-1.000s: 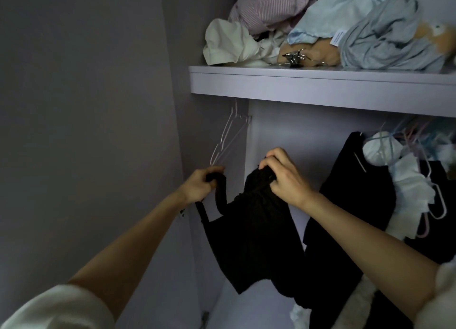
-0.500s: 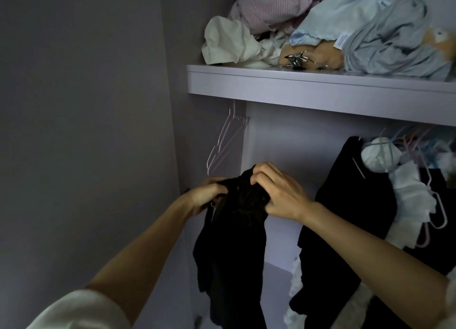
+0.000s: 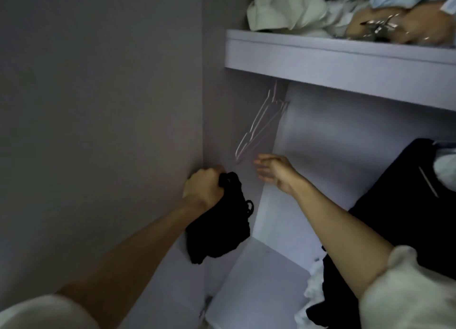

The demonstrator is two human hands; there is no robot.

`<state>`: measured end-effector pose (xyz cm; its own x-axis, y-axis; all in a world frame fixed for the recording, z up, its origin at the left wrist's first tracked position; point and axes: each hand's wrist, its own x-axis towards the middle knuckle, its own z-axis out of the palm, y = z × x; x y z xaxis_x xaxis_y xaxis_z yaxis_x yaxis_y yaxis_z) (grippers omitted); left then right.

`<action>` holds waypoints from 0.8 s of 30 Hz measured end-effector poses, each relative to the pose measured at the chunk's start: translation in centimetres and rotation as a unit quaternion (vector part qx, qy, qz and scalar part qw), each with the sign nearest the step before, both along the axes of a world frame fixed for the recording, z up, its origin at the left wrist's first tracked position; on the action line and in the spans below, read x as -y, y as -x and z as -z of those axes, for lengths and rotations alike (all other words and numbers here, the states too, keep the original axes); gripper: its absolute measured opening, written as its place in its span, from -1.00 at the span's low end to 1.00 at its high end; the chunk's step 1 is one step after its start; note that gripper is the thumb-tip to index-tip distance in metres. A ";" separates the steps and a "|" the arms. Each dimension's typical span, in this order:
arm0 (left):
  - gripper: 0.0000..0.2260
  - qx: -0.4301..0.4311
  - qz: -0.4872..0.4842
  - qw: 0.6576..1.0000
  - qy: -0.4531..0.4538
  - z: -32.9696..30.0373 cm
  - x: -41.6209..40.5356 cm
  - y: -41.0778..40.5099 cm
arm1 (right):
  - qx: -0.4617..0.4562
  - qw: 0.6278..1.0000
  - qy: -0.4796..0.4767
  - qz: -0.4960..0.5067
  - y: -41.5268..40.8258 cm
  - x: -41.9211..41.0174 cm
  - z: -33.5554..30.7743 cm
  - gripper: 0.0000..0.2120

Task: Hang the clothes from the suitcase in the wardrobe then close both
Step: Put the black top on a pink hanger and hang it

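Observation:
My left hand (image 3: 204,187) is shut on a bunched black garment (image 3: 219,227) that droops below the fist, close to the wardrobe's left wall. My right hand (image 3: 274,170) is open with fingers spread, empty, just below the lower tips of the thin pink wire hangers (image 3: 261,129) that hang under the shelf. The rail itself is hidden behind the shelf front. The suitcase is out of view.
The wardrobe shelf (image 3: 320,62) carries piled light clothes (image 3: 283,8) and a metal clip (image 3: 380,25). Black garments (image 3: 399,205) and white cloth (image 3: 318,286) hang and bunch at the right. The open wardrobe door (image 3: 98,106) fills the left.
My right hand let go of the black garment and moved up toward the empty hangers. The left hand now holds the garment alone, bunched. The view shifted down and left.

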<state>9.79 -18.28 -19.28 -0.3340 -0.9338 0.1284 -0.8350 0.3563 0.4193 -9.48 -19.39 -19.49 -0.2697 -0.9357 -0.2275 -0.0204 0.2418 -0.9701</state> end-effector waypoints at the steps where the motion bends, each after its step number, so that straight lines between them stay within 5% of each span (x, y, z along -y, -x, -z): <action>1: -0.74 0.028 0.003 1.000 0.012 -0.1 -0.1 0.2 | 0.020 1.000 0.001 0.009 -0.8 1.2 -0.2 -0.76; 6: -0.75 0.120 0.000 0.991 0.054 0.6 -0.3 -0.1 | 0.060 0.998 -0.010 0.015 -3.6 5.5 0.0 -0.80; 15: -0.70 0.119 0.002 0.992 0.034 0.9 -0.7 -0.7 | 0.043 0.991 0.077 0.100 -2.8 4.8 0.4 -0.72; 20: -0.72 -0.028 -0.017 0.997 -0.072 1.4 0.0 -1.1 | 0.016 0.987 0.122 0.108 -0.5 1.5 -0.8 -0.75; 24: -0.83 -0.188 -0.058 0.949 -0.245 1.8 -0.9 -1.1 | 0.002 0.986 0.130 0.106 0.6 -2.3 0.3 -0.83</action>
<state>10.93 -17.37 -21.10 -0.2416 -0.9400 -0.2410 -0.6147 -0.0439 0.7875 -10.10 -17.04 -19.81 -0.4653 -0.8851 0.0113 0.0079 -0.0169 -0.9998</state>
